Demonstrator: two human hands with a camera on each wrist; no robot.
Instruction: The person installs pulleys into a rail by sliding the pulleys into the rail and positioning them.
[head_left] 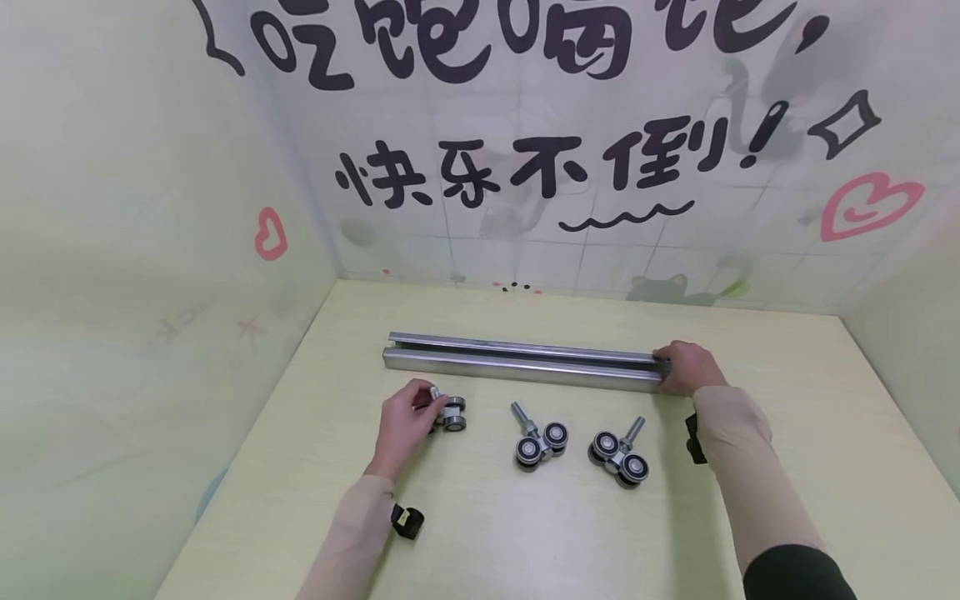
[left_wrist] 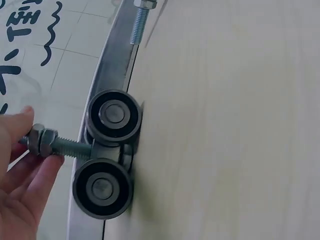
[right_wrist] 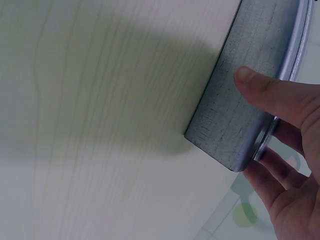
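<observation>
– Behind the metal rail (head_left: 525, 373) a printed wall (head_left: 525, 262) is standing, and below the rail a pale wooden table (head_left: 525, 533) is bearing everything. Where is the held roller (head_left: 454, 422) lying from the fingers?

– It is resting on the near side of the rail, beside the left end. Its wheels are showing to the right of the left hand (head_left: 405, 421), whose thumb and fingers are pinching the bolt (left_wrist: 75, 147) at its nuts (left_wrist: 37, 139).

– So which hand is being nearer to that end?

– The left one. The right hand (head_left: 692, 369) is gripping the rail's right end, its thumb pressing the near side and other fingers curling behind.

– And which way is each thing pointing?

– The rail's long axis is running left to right, along the wall, with the slot facing up. The bolt is pointing away from the wheels, upward or toward the rail; how steeply, I cannot tell.

– What else is lying near?

– Before the rail's middle, a second roller (head_left: 543, 445) is pointing its bolt leftward; before its right part, a third roller (head_left: 620, 457) is pointing rightward.
</observation>
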